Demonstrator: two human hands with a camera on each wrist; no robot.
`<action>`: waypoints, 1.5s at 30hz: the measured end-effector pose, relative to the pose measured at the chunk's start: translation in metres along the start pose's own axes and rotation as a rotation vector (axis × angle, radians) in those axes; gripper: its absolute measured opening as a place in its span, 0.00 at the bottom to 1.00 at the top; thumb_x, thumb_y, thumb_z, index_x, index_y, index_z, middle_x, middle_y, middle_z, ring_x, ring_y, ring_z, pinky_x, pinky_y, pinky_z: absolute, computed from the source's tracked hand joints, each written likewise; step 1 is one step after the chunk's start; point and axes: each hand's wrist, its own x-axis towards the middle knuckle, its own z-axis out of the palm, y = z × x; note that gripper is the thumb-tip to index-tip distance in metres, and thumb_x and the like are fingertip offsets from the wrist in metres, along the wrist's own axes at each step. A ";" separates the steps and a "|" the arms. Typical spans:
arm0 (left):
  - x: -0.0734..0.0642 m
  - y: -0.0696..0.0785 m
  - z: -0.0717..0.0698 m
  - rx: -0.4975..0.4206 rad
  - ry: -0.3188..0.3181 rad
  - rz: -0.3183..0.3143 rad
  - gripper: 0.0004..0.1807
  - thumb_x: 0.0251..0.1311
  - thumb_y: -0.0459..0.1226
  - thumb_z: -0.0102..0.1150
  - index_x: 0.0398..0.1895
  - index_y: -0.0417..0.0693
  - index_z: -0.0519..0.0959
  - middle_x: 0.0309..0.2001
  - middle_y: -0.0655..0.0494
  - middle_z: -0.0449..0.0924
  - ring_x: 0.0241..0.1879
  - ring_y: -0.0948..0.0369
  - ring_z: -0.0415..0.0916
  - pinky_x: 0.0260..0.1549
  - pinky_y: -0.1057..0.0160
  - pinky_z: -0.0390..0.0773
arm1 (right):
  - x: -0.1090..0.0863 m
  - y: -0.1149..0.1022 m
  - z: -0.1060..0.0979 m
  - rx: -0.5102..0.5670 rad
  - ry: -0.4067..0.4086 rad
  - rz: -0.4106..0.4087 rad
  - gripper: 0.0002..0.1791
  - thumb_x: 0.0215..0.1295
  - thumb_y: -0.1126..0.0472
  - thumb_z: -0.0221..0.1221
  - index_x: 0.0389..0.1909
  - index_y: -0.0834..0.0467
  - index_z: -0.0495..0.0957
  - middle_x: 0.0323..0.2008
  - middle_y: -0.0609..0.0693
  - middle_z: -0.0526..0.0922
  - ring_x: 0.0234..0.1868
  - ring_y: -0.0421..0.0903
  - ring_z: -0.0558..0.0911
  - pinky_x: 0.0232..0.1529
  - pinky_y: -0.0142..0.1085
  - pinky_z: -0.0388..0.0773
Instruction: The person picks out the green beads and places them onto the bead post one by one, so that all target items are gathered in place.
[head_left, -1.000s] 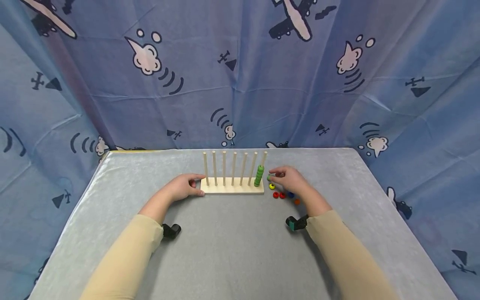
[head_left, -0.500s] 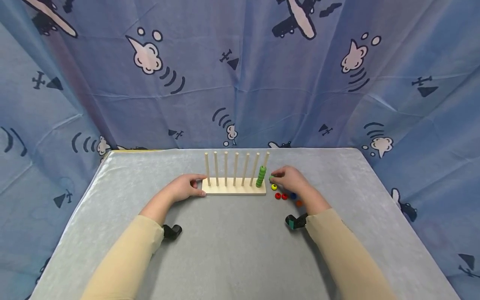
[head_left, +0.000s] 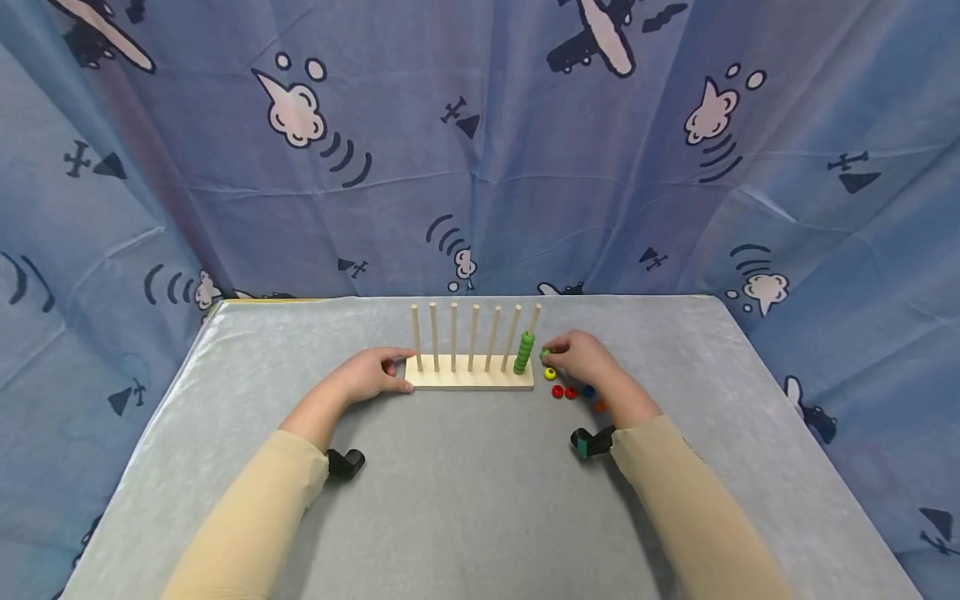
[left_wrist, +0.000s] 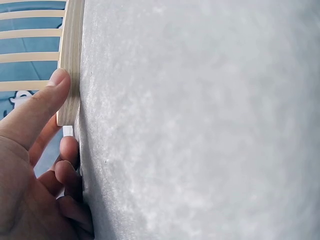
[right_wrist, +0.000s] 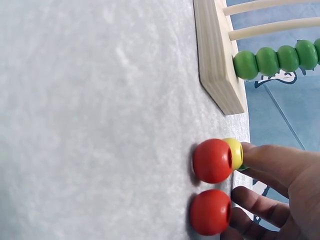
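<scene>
A wooden peg rack point(head_left: 465, 382) with a row of upright pegs stands on the table. My left hand point(head_left: 367, 372) grips its left end, and the thumb point(left_wrist: 59, 82) presses the front edge of the base. Several green beads point(head_left: 523, 353) are stacked on the rightmost peg. Just right of the rack, my right hand point(head_left: 585, 360) pinches a loose green bead point(head_left: 545, 353) between thumb and fingertips. In the right wrist view, a yellow bead point(right_wrist: 235, 153) and a red bead point(right_wrist: 212, 161) mostly hide that green bead.
Near the right hand lie the yellow bead, two red beads point(head_left: 557, 391), a blue bead point(head_left: 588, 391) and an orange bead point(head_left: 600, 407), partly covered by the wrist. A grey cloth covers the table point(head_left: 472, 483). Behind it hangs a blue patterned curtain point(head_left: 390, 167).
The right hand's fingertips have closed on the green bead beside the rack. The left hand keeps its grip on the base. The head view has shifted slightly.
</scene>
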 end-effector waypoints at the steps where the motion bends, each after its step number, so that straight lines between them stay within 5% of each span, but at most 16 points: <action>1: 0.000 0.000 0.000 -0.002 0.003 0.003 0.36 0.55 0.45 0.73 0.68 0.50 0.73 0.30 0.56 0.70 0.29 0.60 0.65 0.35 0.59 0.65 | 0.000 0.000 -0.001 0.000 0.002 -0.002 0.22 0.67 0.52 0.63 0.59 0.56 0.81 0.56 0.58 0.78 0.54 0.54 0.77 0.56 0.50 0.73; 18: 0.000 0.002 0.001 -0.004 0.009 0.006 0.36 0.55 0.44 0.73 0.68 0.51 0.74 0.29 0.56 0.71 0.30 0.60 0.65 0.35 0.59 0.65 | -0.022 -0.006 -0.010 0.126 0.181 -0.069 0.22 0.69 0.51 0.61 0.61 0.52 0.80 0.51 0.55 0.79 0.47 0.52 0.75 0.40 0.42 0.73; 29: -0.002 0.004 0.001 -0.008 0.007 0.000 0.36 0.55 0.44 0.73 0.68 0.50 0.73 0.29 0.56 0.70 0.29 0.59 0.65 0.35 0.59 0.65 | -0.045 -0.031 -0.030 0.234 0.316 -0.165 0.23 0.70 0.50 0.61 0.64 0.50 0.78 0.50 0.54 0.79 0.53 0.54 0.76 0.48 0.49 0.76; 45: -0.002 0.002 0.002 -0.006 0.018 0.003 0.36 0.55 0.44 0.74 0.68 0.50 0.74 0.29 0.56 0.70 0.28 0.60 0.64 0.34 0.60 0.65 | -0.072 -0.062 -0.050 0.337 0.476 -0.342 0.22 0.68 0.50 0.63 0.61 0.50 0.80 0.46 0.50 0.80 0.47 0.47 0.76 0.49 0.43 0.75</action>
